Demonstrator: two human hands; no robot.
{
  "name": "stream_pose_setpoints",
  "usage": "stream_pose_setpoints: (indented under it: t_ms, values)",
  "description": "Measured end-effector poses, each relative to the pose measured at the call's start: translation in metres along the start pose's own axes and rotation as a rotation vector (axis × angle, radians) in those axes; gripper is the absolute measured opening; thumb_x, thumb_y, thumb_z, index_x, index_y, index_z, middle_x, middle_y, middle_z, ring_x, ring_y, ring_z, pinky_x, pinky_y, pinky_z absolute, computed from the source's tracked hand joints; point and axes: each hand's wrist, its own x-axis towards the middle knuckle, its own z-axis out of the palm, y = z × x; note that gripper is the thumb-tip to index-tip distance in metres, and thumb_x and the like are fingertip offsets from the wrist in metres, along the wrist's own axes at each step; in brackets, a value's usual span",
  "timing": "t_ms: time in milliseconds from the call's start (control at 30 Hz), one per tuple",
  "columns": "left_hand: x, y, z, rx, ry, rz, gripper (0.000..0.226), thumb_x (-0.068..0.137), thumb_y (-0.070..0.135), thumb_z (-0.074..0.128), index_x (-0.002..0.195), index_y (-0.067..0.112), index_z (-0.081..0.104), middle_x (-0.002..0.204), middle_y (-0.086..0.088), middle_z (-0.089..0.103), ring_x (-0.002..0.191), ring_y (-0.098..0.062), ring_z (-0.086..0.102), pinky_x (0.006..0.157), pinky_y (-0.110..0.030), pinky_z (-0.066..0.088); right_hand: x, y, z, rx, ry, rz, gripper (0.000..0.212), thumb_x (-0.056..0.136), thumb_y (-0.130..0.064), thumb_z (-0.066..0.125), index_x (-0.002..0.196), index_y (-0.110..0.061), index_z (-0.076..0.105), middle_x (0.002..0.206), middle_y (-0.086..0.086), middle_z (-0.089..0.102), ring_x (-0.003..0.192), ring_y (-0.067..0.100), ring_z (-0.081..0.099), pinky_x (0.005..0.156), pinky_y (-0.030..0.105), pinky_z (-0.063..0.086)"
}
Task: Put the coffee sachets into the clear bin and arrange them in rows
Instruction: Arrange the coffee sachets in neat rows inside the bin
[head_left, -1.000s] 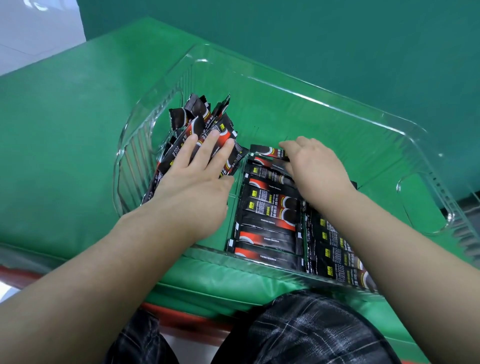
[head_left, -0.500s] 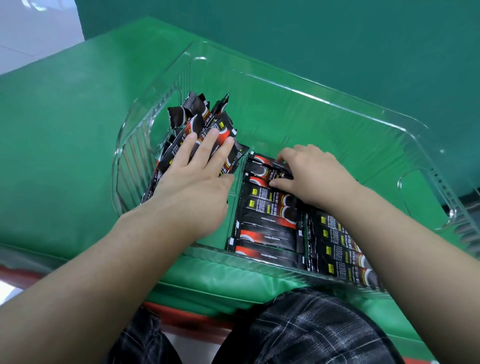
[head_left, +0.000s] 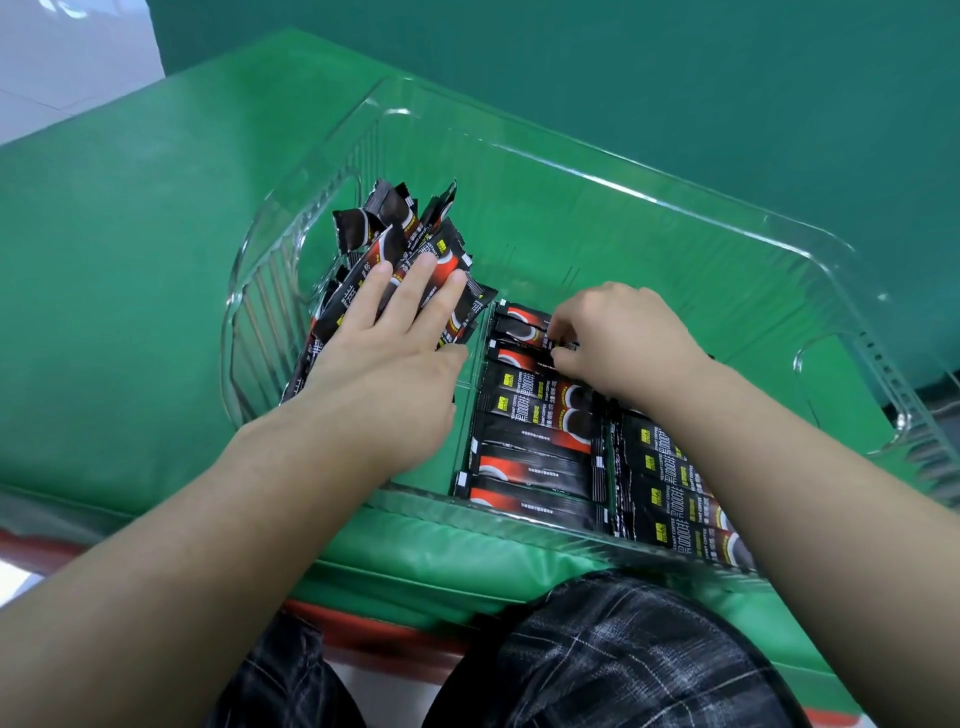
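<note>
A clear plastic bin (head_left: 597, 182) stands on a green padded table. Inside at the left lies a loose heap of black and red coffee sachets (head_left: 395, 244), leaning against the bin's left wall. My left hand (head_left: 384, 364) rests flat on this heap with straight fingers. A row of sachets (head_left: 535, 431) lies side by side in the middle, and a second row (head_left: 670, 488) runs along the near right. My right hand (head_left: 623, 343) sits at the far end of the middle row, its curled fingertips pinching the end of the top sachet (head_left: 524, 325).
The bin's right half (head_left: 701, 291) shows bare green floor through the plastic, with a handle cutout (head_left: 857, 384) on the right wall. The green table (head_left: 130, 260) extends left. My lap in dark plaid cloth (head_left: 597, 654) is below the table's near edge.
My right hand has drawn back a little and curled its fingers, going from lying over the top sachets to pinching one at its end. My left hand has stayed on the heap.
</note>
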Motion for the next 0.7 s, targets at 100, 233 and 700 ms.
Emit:
stream_pose_setpoints:
  t_ms: [100,233,700]
  values:
    - [0.0000,-0.0003,-0.0007,-0.004,-0.008,0.000,0.053,0.099,0.043,0.029,0.151,0.031,0.023,0.155,-0.010,-0.029,0.141,-0.032,-0.031,0.110,-0.051,-0.022,0.0009,0.0004,0.0001,0.016,-0.008,0.003,0.023,0.086,-0.028,0.056,0.107,-0.022,0.066,0.106,0.003,0.067,0.104,0.027,0.056,0.082,0.034,0.040]
    - [-0.0002,0.0000,-0.0012,0.003,-0.013,0.001,0.054,0.100,0.043,0.028,0.151,0.030,0.021,0.155,-0.010,-0.029,0.141,-0.032,-0.031,0.110,-0.051,-0.021,0.0009,0.0007,-0.0002,0.057,-0.027,0.011,0.026,0.086,-0.027,0.058,0.110,-0.022,0.065,0.110,0.003,0.066,0.106,0.026,0.055,0.087,0.035,0.042]
    - [0.0000,0.0005,-0.0025,0.015,-0.022,-0.003,0.053,0.100,0.042,0.028,0.151,0.031,0.021,0.155,-0.011,-0.029,0.140,-0.032,-0.031,0.110,-0.051,-0.021,0.0092,0.0093,-0.0056,0.382,-0.160,0.105,0.030,0.081,-0.022,0.071,0.109,-0.016,0.066,0.105,0.000,0.067,0.090,0.016,0.057,0.073,0.020,0.039]
